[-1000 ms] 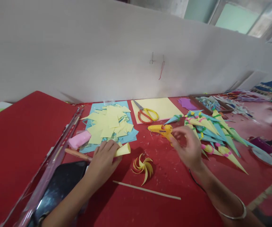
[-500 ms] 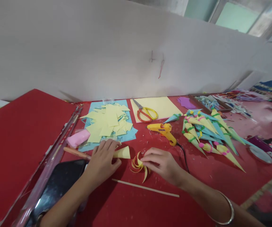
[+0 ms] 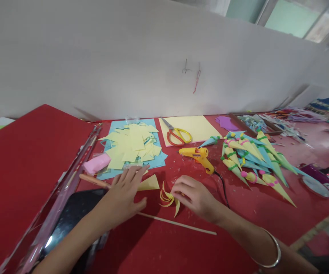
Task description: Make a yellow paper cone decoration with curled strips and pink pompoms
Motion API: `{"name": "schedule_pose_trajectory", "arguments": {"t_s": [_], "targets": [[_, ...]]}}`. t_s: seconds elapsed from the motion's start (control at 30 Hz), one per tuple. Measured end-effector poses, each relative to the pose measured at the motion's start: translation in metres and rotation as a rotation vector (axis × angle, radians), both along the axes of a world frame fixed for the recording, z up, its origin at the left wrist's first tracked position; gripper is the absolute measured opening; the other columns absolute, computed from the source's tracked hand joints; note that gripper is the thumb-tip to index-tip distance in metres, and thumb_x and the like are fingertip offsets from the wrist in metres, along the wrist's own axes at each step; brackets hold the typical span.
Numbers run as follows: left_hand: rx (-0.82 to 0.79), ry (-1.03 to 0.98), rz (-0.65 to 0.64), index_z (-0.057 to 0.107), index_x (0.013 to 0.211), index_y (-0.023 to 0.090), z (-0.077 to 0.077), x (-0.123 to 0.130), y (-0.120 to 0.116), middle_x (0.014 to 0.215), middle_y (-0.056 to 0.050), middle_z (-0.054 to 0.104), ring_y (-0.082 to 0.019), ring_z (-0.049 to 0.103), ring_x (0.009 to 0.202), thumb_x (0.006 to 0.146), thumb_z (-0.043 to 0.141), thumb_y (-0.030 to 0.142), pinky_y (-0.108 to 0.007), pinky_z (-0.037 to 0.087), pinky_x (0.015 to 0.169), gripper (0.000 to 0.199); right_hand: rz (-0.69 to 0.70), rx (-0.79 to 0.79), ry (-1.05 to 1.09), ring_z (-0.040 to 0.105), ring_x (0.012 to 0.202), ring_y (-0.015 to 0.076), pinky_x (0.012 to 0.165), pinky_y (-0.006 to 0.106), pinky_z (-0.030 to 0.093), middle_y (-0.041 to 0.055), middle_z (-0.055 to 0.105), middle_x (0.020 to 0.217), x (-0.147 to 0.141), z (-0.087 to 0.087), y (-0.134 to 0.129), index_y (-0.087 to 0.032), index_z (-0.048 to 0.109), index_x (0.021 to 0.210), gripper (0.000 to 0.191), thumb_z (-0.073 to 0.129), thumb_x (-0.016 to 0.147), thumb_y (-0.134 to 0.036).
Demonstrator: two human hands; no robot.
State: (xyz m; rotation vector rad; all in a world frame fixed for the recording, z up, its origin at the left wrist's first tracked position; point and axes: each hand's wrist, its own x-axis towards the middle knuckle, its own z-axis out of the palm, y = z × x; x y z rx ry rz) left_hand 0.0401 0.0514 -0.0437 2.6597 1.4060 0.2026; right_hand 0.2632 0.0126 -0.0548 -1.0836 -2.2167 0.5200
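My left hand (image 3: 126, 192) is spread above the red table, thumb apart from the fingers. Just beyond it lies a yellow paper piece (image 3: 149, 183), partly hidden by the hand. With closed fingertips my right hand (image 3: 194, 198) pinches a yellow fringed paper (image 3: 168, 199), whose thin strips curl out to the left. A thin pale stick (image 3: 178, 223) lies on the table in front of both hands. Behind the right hand rests a yellow glue gun (image 3: 197, 155) with a black cord.
Yellow paper cut-outs (image 3: 133, 142) are heaped on blue sheets. Scissors (image 3: 178, 134) lie on a cream sheet (image 3: 204, 127). Decorated paper cones (image 3: 247, 156) are piled at the right. A black phone-like slab (image 3: 75, 213), a pink packet (image 3: 96, 163) and a wooden-handled tool (image 3: 94, 180) lie left.
My left hand has lifted and spread its fingers, shifting slightly left off the yellow paper piece. My right hand keeps its pinch on the fringed paper, almost in place.
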Motion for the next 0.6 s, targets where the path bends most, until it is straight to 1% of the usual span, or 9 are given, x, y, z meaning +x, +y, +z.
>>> {"name": "schedule_pose_trajectory", "arguments": {"t_s": [0.1, 0.2, 0.3, 0.4, 0.47, 0.5, 0.57, 0.6], "targets": [[-0.061, -0.089, -0.066, 0.026, 0.129, 0.025, 0.004, 0.010, -0.011, 0.127, -0.008, 0.039, -0.028, 0.032, 0.120, 0.074, 0.048, 0.030, -0.046, 0.030, 0.095, 0.059, -0.020, 0.012, -0.026, 0.050, 0.076, 0.0146, 0.067, 0.026, 0.042, 0.0052, 0.053, 0.081, 0.000, 0.001, 0.000, -0.018, 0.054, 0.083, 0.016, 0.040, 0.087, -0.022], [-0.158, -0.204, -0.125, 0.023, 0.129, 0.029, 0.006, 0.022, -0.023, 0.130, -0.007, 0.037, -0.027, 0.032, 0.121, 0.074, 0.053, 0.032, -0.046, 0.030, 0.097, 0.063, -0.040, -0.007, 0.047, 0.050, 0.075, 0.0142, 0.067, 0.025, 0.042, 0.0042, 0.053, 0.080, 0.001, 0.005, -0.001, -0.019, 0.054, 0.084, 0.012, 0.041, 0.086, -0.020], [-0.304, -0.338, -0.126, 0.018, 0.131, 0.029, 0.003, 0.032, -0.032, 0.135, -0.009, 0.031, -0.029, 0.027, 0.124, 0.069, 0.060, 0.034, -0.046, 0.030, 0.097, 0.074, -0.065, -0.050, 0.186, 0.051, 0.073, 0.0134, 0.066, 0.024, 0.042, 0.0028, 0.053, 0.079, 0.001, 0.009, -0.003, -0.019, 0.053, 0.082, 0.009, 0.044, 0.085, -0.018], [-0.485, -0.465, -0.093, 0.014, 0.131, 0.026, 0.000, 0.039, -0.037, 0.137, -0.011, 0.028, -0.029, 0.026, 0.125, 0.064, 0.065, 0.037, -0.047, 0.027, 0.099, 0.084, -0.051, -0.087, 0.285, 0.051, 0.073, 0.0131, 0.067, 0.024, 0.042, 0.0020, 0.053, 0.078, 0.000, 0.010, -0.005, -0.019, 0.053, 0.080, 0.009, 0.046, 0.083, -0.017], [-0.593, -0.556, -0.068, 0.015, 0.130, 0.025, 0.001, 0.043, -0.039, 0.136, -0.011, 0.031, -0.027, 0.032, 0.121, 0.062, 0.067, 0.033, -0.044, 0.030, 0.098, 0.086, -0.025, -0.110, 0.316, 0.051, 0.074, 0.0131, 0.068, 0.025, 0.042, 0.0020, 0.053, 0.078, -0.001, 0.010, -0.007, -0.019, 0.054, 0.079, 0.008, 0.046, 0.083, -0.017], [-0.657, -0.598, -0.064, 0.016, 0.130, 0.025, 0.001, 0.044, -0.040, 0.133, -0.010, 0.035, -0.026, 0.039, 0.116, 0.062, 0.066, 0.030, -0.041, 0.034, 0.095, 0.084, -0.012, -0.121, 0.327, 0.051, 0.074, 0.0130, 0.068, 0.025, 0.042, 0.0021, 0.053, 0.079, -0.002, 0.010, -0.008, -0.018, 0.054, 0.079, 0.008, 0.047, 0.083, -0.017], [-0.793, -0.668, -0.072, 0.021, 0.128, 0.024, 0.002, 0.046, -0.041, 0.124, -0.009, 0.045, -0.023, 0.052, 0.099, 0.065, 0.064, 0.027, -0.036, 0.043, 0.083, 0.076, 0.014, -0.141, 0.351, 0.051, 0.074, 0.0127, 0.068, 0.025, 0.042, 0.0020, 0.053, 0.079, -0.003, 0.010, -0.009, -0.018, 0.054, 0.079, 0.007, 0.048, 0.082, -0.017], [-0.855, -0.700, -0.085, 0.025, 0.127, 0.023, 0.003, 0.046, -0.042, 0.118, -0.008, 0.049, -0.021, 0.054, 0.093, 0.067, 0.063, 0.027, -0.034, 0.045, 0.079, 0.071, 0.029, -0.153, 0.365, 0.051, 0.073, 0.0125, 0.067, 0.024, 0.042, 0.0018, 0.053, 0.078, -0.003, 0.010, -0.010, -0.018, 0.054, 0.078, 0.006, 0.049, 0.082, -0.017]]}}
